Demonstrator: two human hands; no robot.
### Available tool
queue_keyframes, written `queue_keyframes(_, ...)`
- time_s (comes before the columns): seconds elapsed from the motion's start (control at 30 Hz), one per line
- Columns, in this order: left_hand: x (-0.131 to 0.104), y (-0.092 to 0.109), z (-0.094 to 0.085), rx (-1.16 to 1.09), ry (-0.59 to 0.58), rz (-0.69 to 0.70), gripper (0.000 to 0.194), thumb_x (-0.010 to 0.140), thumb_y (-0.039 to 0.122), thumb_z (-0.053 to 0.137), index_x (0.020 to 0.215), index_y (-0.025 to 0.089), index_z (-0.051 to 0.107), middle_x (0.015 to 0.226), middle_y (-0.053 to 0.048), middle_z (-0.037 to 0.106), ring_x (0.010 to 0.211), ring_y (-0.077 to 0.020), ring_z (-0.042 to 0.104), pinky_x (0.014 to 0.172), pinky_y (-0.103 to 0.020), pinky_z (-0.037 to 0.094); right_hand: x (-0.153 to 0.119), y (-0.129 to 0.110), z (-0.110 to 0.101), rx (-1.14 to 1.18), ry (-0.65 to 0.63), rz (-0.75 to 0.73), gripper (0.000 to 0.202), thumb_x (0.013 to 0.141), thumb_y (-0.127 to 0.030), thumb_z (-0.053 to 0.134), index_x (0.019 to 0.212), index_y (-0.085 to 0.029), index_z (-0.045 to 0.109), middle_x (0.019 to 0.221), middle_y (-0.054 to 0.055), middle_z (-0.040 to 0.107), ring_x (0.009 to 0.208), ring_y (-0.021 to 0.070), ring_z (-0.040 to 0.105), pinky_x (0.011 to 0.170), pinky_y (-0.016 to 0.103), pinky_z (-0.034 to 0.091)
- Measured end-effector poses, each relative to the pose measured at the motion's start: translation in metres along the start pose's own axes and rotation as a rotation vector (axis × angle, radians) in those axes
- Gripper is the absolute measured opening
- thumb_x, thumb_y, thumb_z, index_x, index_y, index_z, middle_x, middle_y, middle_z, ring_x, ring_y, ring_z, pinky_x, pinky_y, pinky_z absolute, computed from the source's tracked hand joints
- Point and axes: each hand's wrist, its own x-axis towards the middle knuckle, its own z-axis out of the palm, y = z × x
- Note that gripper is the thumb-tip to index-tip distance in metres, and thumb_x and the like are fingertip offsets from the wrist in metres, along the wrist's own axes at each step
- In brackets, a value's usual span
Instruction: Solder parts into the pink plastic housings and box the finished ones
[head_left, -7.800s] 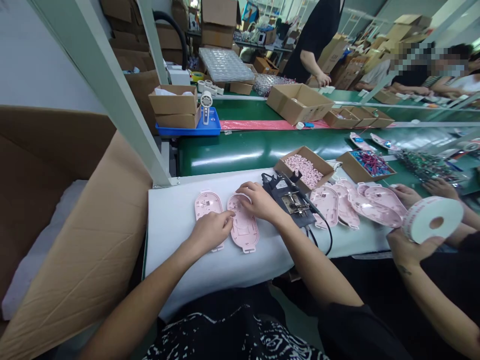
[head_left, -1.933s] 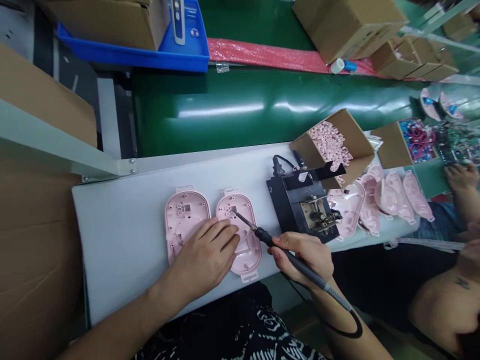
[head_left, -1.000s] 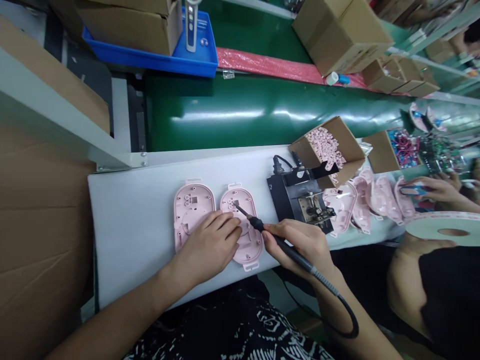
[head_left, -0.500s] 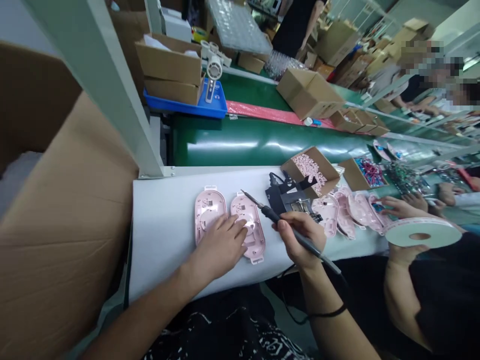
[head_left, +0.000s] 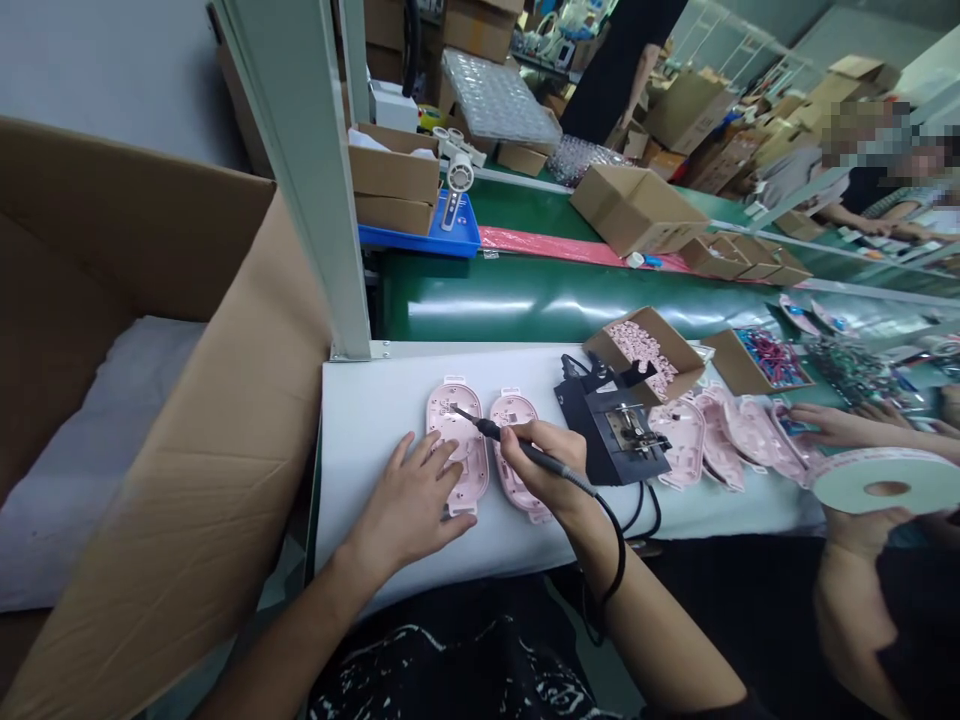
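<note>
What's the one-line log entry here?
left hand: partly over left pink shell; right hand: gripping soldering iron; tip: at same shell's upper half; right pink shell: alongside

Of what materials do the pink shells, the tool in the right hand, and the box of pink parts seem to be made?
Pink shells: probably moulded plastic, smooth with slight sheen, given their rounded rims and highlights.
Tool handle: dark, fairly matte, perhaps plastic or rubber; thin shaft possibly metal, too small to confirm.
Box: likely cardboard, from matte brown walls.

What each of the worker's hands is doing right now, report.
Left hand: open, spread over the left pink shell.
Right hand: closed around the soldering iron.
</note>
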Motion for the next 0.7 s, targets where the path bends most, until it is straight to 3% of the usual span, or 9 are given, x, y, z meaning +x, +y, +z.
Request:
queue_keyframes(0.17,0.0007,-0.0007,0.0000,-0.007,-0.010,0.005,0.060,0.091,0.062,0.056,0.135,0.023,0.062,0.151,-0.005,0.048,0.143,-0.0315,0.035,0.120,-0.055,0.026,-0.0026,0.0012,0.0023,-0.008,-0.009,-0.003,0.017,0.092,-0.019,0.064,0.075,-0.016,0.065,0.063,-0.001,0.062,0.054,0.0088,0.057,0.054,0.024,0.042)
queue_keyframes(0.7,0.0009,-0.0015,0.0012,-0.044,0.016,0.005,0.059,0.090,0.060,0.060,0.134,0.022,0.062,0.148,-0.006,0.051,0.141,-0.0323,0.037,0.120,-0.055,0.027,-0.0039,0.0016,0.0068,0.024,-0.030,-0.027,0.017,0.093,-0.018,0.063,0.076,-0.017,0.065,0.065,0.000,0.064,0.056,0.0090,0.059,0.055,0.023,0.044)
